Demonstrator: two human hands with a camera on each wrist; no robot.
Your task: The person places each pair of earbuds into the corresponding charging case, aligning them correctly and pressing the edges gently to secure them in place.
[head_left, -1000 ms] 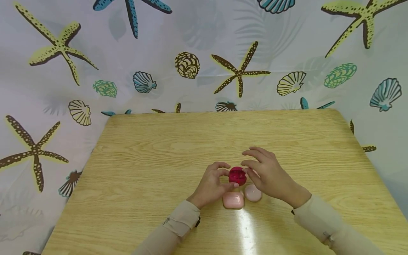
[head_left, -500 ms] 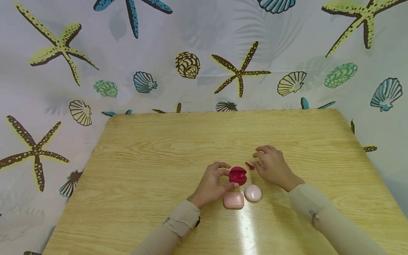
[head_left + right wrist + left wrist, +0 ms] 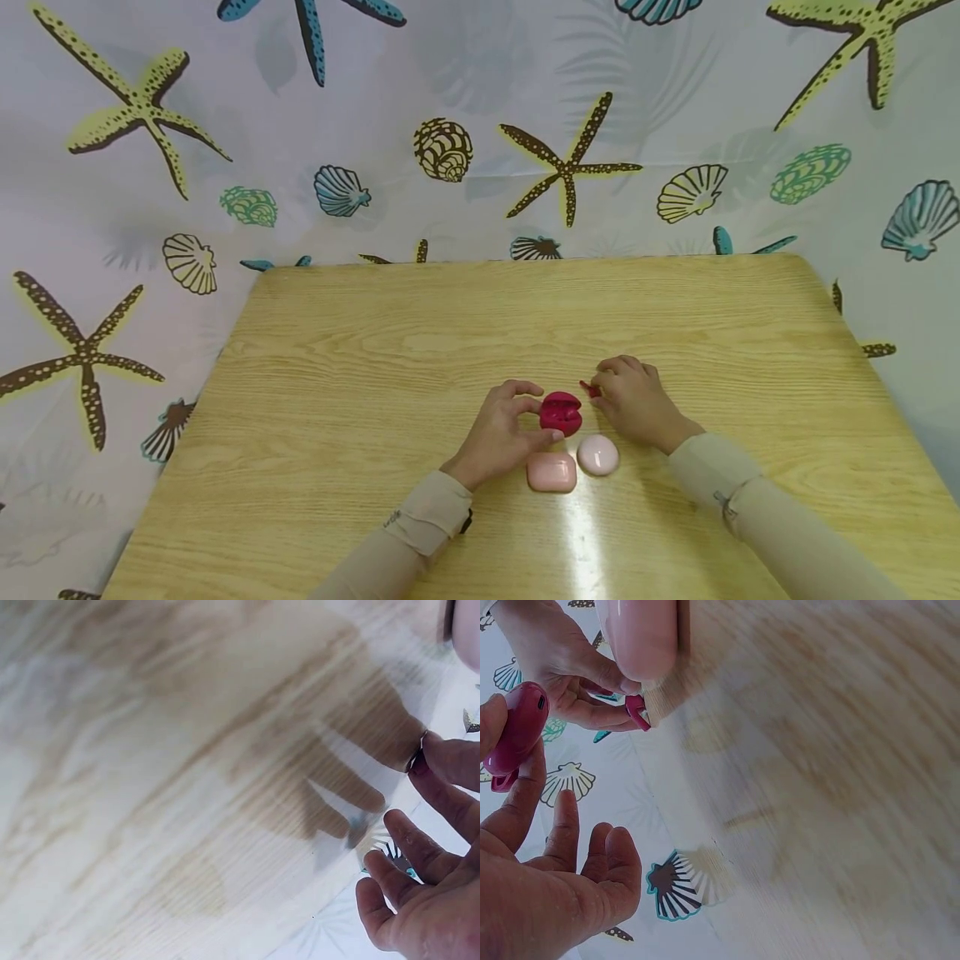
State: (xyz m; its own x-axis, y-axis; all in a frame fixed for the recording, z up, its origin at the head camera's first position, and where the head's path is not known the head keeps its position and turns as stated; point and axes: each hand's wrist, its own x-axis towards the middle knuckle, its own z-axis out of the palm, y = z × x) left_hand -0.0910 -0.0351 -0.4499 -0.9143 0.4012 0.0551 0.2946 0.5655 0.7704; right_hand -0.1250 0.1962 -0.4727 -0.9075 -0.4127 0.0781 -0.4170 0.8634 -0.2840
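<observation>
My left hand (image 3: 491,442) holds a rounded red earbud case (image 3: 562,425) between thumb and fingers, its lid raised. A red earbud shows inside it. Just right of the case, my right hand (image 3: 636,402) pinches a loose red earbud (image 3: 588,387) at the table surface with thumb and index finger. The left wrist view shows that earbud (image 3: 636,711) with its stem near the wood, and the red case (image 3: 521,731) gripped near the camera. In the right wrist view the fingertips mostly cover the earbud (image 3: 418,762).
Nearer the person lie a pink rounded-rectangular case (image 3: 551,473) and a pale pink round case (image 3: 597,456), side by side on the wooden table (image 3: 360,367). A cloth printed with starfish and shells (image 3: 465,75) hangs behind the table.
The right hand drew away from the red case and the earbud came into view on the table. Its fingers then closed in and took hold of the earbud. The left hand stays still.
</observation>
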